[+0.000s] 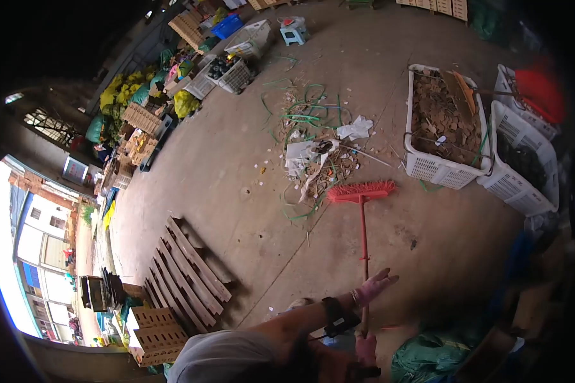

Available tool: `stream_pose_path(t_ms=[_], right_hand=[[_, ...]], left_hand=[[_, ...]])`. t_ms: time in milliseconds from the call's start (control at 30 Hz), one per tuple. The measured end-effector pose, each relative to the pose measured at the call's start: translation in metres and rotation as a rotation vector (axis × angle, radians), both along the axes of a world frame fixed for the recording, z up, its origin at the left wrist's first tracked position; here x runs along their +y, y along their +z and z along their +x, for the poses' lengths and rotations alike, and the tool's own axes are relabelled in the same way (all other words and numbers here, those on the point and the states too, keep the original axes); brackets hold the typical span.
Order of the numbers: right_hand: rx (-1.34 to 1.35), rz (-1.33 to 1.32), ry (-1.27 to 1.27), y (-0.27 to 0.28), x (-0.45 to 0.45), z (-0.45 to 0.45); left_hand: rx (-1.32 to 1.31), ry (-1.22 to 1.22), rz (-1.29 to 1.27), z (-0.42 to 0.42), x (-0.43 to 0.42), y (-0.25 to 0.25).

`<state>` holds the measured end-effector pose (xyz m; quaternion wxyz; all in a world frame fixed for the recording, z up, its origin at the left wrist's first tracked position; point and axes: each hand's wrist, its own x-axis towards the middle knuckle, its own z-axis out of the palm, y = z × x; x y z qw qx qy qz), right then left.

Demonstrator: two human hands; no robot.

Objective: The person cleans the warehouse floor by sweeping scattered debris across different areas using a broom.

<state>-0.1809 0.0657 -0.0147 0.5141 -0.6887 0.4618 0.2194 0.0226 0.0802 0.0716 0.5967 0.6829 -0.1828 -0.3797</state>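
Observation:
A red broom (362,191) has its bristle head on the concrete floor, at the near edge of a heap of debris (319,159) with green straps, white scraps and brown bits. Its handle runs down towards me. My left hand (375,288), in a pink glove, lies across the handle with its fingers stretched out. Lower down, my right hand (366,349), also in pink, is closed round the handle near its end. A black band with a device circles my left forearm.
White crates (447,171) filled with brown scraps and other material stand at the right. A wooden pallet (188,274) lies at lower left, beside stacked cartons (156,335). A green sack (428,360) sits at the bottom right. More crates and a blue stool (292,35) are farther off.

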Motion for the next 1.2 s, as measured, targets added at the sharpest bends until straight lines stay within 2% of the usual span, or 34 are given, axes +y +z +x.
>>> stream_pose_path(t_ms=[67,100,133,200,267,300,433,533,633,700,733,767,800,867,933,1000,1067,1167,1200], right_hand=[[0.038,0.139,-0.042,0.042,-0.018,0.061],[-0.144,0.083,0.04,-0.006,-0.012,0.048],[-0.078,0.081,0.088,-0.003,-0.015,0.053],[-0.013,0.011,0.161,0.007,-0.015,0.056],[0.051,-0.038,0.192,0.021,-0.006,0.051],[0.081,-0.049,0.2,0.033,0.004,0.044],[0.168,-0.122,0.218,0.06,0.033,0.0],[0.208,-0.15,0.205,0.072,0.057,-0.051],[0.181,-0.168,0.17,0.064,0.071,-0.104],[0.075,-0.128,0.138,0.1,0.075,-0.079],[0.023,-0.096,0.122,0.114,0.076,-0.073],[-0.044,-0.31,0.476,0.092,0.067,-0.077],[-0.037,-0.371,0.57,0.086,0.066,-0.082],[0.054,-0.282,0.453,0.098,0.065,-0.069],[0.094,-0.226,0.369,0.111,0.064,-0.062],[0.103,-0.214,0.366,0.119,0.062,-0.057],[0.109,-0.21,0.378,0.127,0.058,-0.057],[0.123,-0.207,0.383,0.151,0.059,-0.055],[0.126,-0.212,0.392,0.154,0.057,-0.055]], left_hand=[[0.163,-0.08,-0.489,0.046,-0.011,0.112],[0.031,-0.193,-0.636,0.054,0.008,0.173],[-0.114,-0.303,-0.798,0.061,0.028,0.224],[-0.241,-0.594,-1.129,0.074,0.074,0.304],[-0.298,-0.599,-1.242,0.073,0.118,0.348],[-0.456,-0.615,-1.271,0.078,0.139,0.379],[-0.659,-0.536,-1.361,0.066,0.208,0.431],[-0.804,-0.608,-1.323,0.066,0.245,0.474],[-0.825,-0.58,-1.34,0.048,0.263,0.473],[-0.885,-0.505,-1.327,0.038,0.274,0.469],[-0.745,-0.378,-1.329,0.032,0.28,0.471],[-0.666,-0.237,-1.35,0.025,0.28,0.477],[-0.577,-0.098,-1.369,0.016,0.278,0.483],[-0.714,-0.194,-1.465,0.001,0.274,0.49],[-0.916,-0.68,-1.381,0.004,0.273,0.501],[-0.826,-0.575,-1.467,-0.007,0.27,0.507],[-0.421,-0.216,-1.605,-0.046,0.267,0.51],[-0.886,-0.386,-1.826,-0.02,0.246,0.519],[-0.871,-0.375,-1.838,-0.024,0.245,0.519]])
